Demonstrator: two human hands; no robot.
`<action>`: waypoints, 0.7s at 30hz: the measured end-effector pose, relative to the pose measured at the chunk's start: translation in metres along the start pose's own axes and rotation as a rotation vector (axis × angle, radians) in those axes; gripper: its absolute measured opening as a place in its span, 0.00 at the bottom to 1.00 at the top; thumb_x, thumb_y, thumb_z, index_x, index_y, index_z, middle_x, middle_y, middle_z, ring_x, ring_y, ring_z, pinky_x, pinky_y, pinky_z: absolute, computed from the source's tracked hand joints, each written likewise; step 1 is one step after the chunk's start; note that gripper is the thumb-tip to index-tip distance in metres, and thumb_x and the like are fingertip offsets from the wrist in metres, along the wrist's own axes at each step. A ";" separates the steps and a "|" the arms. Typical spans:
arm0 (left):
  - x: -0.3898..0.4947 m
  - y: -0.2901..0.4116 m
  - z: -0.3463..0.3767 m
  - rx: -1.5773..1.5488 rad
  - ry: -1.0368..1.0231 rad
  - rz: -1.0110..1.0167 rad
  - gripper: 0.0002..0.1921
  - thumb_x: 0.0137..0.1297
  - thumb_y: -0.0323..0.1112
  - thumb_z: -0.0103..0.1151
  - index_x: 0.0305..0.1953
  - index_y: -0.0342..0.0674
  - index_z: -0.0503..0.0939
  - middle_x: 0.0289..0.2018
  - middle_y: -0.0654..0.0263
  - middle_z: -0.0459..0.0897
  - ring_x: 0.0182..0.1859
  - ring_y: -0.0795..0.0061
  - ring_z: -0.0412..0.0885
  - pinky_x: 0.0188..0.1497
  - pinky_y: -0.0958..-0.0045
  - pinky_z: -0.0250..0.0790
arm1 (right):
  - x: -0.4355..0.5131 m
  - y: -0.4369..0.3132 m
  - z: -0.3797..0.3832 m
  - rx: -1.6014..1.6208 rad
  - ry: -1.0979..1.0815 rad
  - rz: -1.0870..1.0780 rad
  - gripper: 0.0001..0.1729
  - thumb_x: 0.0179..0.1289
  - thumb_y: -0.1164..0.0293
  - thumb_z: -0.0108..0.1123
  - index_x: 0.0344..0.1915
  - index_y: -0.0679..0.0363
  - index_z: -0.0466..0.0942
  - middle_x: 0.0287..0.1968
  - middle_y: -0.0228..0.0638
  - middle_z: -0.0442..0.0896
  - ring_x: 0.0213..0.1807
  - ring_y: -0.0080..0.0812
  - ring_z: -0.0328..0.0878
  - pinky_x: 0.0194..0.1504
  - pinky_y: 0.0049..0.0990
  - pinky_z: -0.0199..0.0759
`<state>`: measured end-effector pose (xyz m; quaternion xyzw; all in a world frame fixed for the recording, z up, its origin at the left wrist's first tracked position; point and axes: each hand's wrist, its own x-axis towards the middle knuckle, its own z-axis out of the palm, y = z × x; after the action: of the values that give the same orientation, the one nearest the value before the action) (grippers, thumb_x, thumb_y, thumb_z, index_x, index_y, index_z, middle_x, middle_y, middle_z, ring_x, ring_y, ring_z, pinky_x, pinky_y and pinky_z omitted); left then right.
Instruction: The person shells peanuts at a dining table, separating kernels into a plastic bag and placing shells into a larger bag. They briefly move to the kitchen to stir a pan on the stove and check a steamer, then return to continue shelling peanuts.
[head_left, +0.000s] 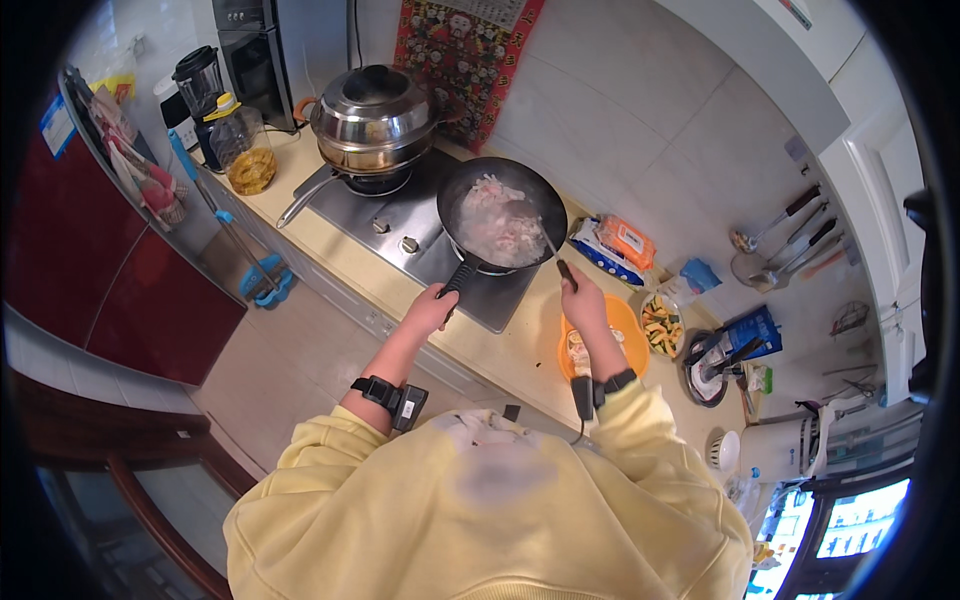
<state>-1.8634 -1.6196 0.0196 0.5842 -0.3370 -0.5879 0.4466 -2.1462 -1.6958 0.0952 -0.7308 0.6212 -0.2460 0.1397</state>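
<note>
A dark wok (453, 196) sits over the right burner of the steel gas hob (487, 301). Pale, partly pink pieces of what looks like meat (489, 196) lie inside it under rising steam. My left hand (433, 309) is closed around the wok's black handle (459, 277). With my right hand (583, 294) I grip the dark handle of a metal spatula (553, 251), its blade among the pieces in the wok. Below my right forearm stands an orange plastic basin (636, 351) with pale food in it, partly hidden by the arm.
Left of the wok a lidded steel steamer pot (373, 112) stands on the other burner, its long handle (307, 199) jutting over the counter. Wipes packs (616, 244) and a bowl of cut vegetables (663, 325) are at the right. An oil jug (251, 161) stands far left.
</note>
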 end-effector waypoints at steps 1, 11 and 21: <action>0.000 0.001 0.000 0.002 0.004 -0.018 0.17 0.65 0.42 0.56 0.47 0.36 0.74 0.22 0.70 0.73 0.21 0.80 0.69 0.21 0.76 0.64 | 0.017 0.007 0.008 0.023 0.048 0.003 0.23 0.65 0.65 0.53 0.60 0.53 0.74 0.43 0.56 0.83 0.48 0.57 0.79 0.50 0.46 0.74; 0.002 0.002 -0.002 -0.016 0.005 -0.005 0.16 0.65 0.41 0.57 0.46 0.36 0.75 0.22 0.71 0.73 0.20 0.81 0.68 0.20 0.76 0.62 | 0.072 0.013 0.059 0.620 -0.255 0.402 0.23 0.67 0.63 0.56 0.60 0.59 0.76 0.26 0.32 0.82 0.24 0.32 0.78 0.25 0.31 0.70; -0.001 0.005 -0.004 -0.026 -0.012 -0.020 0.15 0.64 0.41 0.57 0.44 0.36 0.75 0.21 0.71 0.73 0.21 0.81 0.69 0.20 0.76 0.62 | 0.102 -0.007 0.057 0.355 -0.073 0.189 0.23 0.66 0.63 0.55 0.59 0.57 0.76 0.32 0.41 0.84 0.34 0.40 0.81 0.36 0.34 0.73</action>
<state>-1.8583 -1.6204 0.0243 0.5781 -0.3262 -0.6003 0.4462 -2.0987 -1.7999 0.0698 -0.6416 0.6284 -0.3107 0.3112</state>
